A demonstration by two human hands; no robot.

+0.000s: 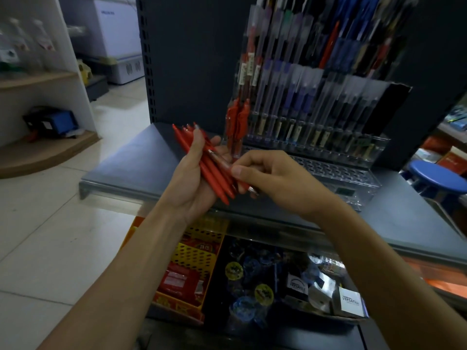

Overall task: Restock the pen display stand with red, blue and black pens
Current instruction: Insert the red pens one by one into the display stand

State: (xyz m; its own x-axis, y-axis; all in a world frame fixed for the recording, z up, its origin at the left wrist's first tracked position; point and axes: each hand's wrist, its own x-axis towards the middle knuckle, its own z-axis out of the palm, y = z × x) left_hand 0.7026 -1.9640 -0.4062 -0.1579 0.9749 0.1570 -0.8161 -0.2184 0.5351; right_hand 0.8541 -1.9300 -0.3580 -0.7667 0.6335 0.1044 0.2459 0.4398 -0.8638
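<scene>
Closest to the person, under the forearms, a lower shelf holds yellow-and-red cardboard packets (192, 258) beside a heap of round badges and small white boxes (264, 293). Above that, over the front edge of a flat grey metal shelf (131, 162), the left hand (189, 180) lies palm up. Its thumb is curled over a bundle of slim matte red plastic pens (214, 180), which slants across the palm with the ends poking out past the fingers. The right hand (278, 178) meets it there, pinching one translucent red pen with a silver tip (222, 162) between thumb and forefinger; that pen lies against the bundle.

Just behind the hands a tiered clear acrylic pen display stand (336, 173) sits on the grey shelf. Red capped pens (237, 117) fill its left end, blue-barrelled pens (300, 97) the middle and black pens (358, 107) the right, all upright in rows. A dark perforated back panel (192, 59) rises behind. Off to the right stands a round blue stool (439, 175), and far left a white chest freezer (118, 34).
</scene>
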